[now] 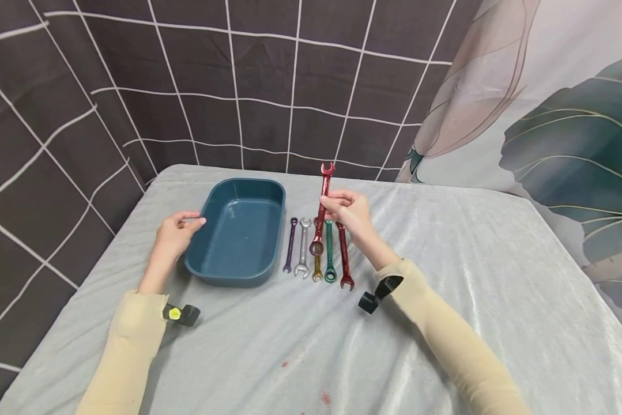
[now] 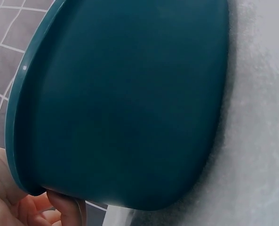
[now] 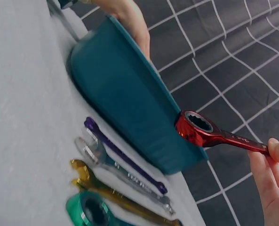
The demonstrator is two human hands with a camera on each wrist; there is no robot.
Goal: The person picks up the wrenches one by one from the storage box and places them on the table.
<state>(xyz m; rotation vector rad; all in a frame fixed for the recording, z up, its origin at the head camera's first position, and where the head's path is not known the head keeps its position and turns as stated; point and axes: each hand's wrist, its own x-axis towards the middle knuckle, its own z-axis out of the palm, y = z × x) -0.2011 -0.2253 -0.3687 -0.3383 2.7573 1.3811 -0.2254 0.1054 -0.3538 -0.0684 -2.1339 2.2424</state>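
Note:
My right hand (image 1: pixel 349 213) pinches a red combination wrench (image 1: pixel 321 216) near its middle, raised above the row of wrenches. Its open end points up and away; the ring end hangs toward me. My left hand (image 1: pixel 176 233) grips the left rim of a blue plastic basin (image 1: pixel 238 242), thumb over the edge and fingers outside it. Right of the basin lie a purple wrench (image 1: pixel 290 245), a silver wrench (image 1: pixel 304 248), a gold wrench (image 1: pixel 317 268) partly hidden behind the held one, a green wrench (image 1: pixel 330 251) and another red wrench (image 1: pixel 345 256).
A light grey cloth (image 1: pixel 248 346) covers the table and has small reddish spots (image 1: pixel 325 397) near the front. Behind hangs a dark curtain with white grid lines (image 1: pixel 264 75). A leaf-patterned curtain (image 1: pixel 549 115) hangs at the right. Wrist cameras sit on both sleeves.

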